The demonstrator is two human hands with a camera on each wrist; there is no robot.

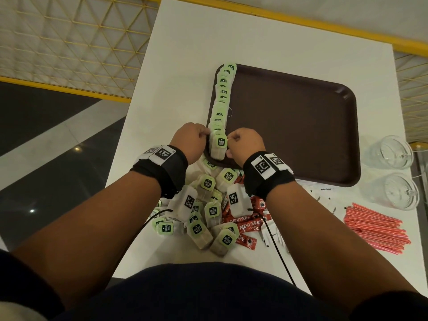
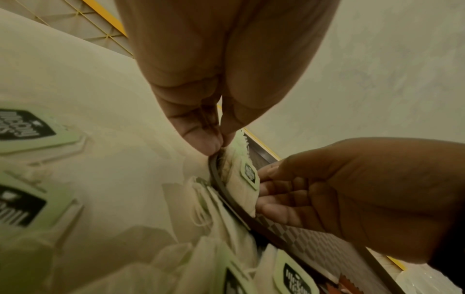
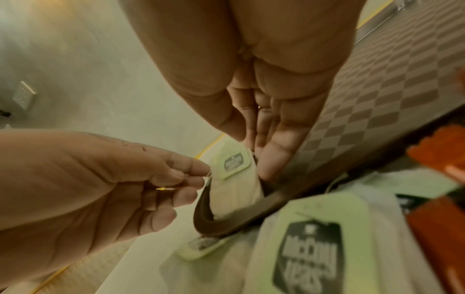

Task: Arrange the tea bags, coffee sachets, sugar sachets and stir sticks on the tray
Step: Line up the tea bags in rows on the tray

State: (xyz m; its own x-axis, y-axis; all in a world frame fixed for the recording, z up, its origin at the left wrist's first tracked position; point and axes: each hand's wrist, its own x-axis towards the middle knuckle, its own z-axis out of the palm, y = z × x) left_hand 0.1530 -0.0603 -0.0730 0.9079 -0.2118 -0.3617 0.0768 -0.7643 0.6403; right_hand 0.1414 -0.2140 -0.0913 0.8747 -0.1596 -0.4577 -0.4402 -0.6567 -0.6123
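Observation:
A brown tray (image 1: 289, 126) lies on the white table. A row of green-tagged tea bags (image 1: 222, 98) stands overlapped along its left edge. Both hands meet at the nearest tea bag (image 1: 218, 147) of that row, at the tray's near left corner. My left hand (image 1: 206, 135) pinches its left edge between thumb and forefinger (image 2: 214, 145). My right hand (image 1: 228, 144) holds its right side with curled fingers (image 3: 271, 155). The wrist views show this tea bag (image 2: 241, 191) (image 3: 236, 183) leaning upright just inside the tray rim (image 3: 201, 218).
Loose tea bags (image 1: 208, 212) lie heaped under my wrists, with red coffee sachets (image 1: 247, 225) beside them. White sugar sachets (image 1: 324, 193) and red stir sticks (image 1: 375, 228) are to the right. Two glass cups (image 1: 391, 151) stand at the right table edge.

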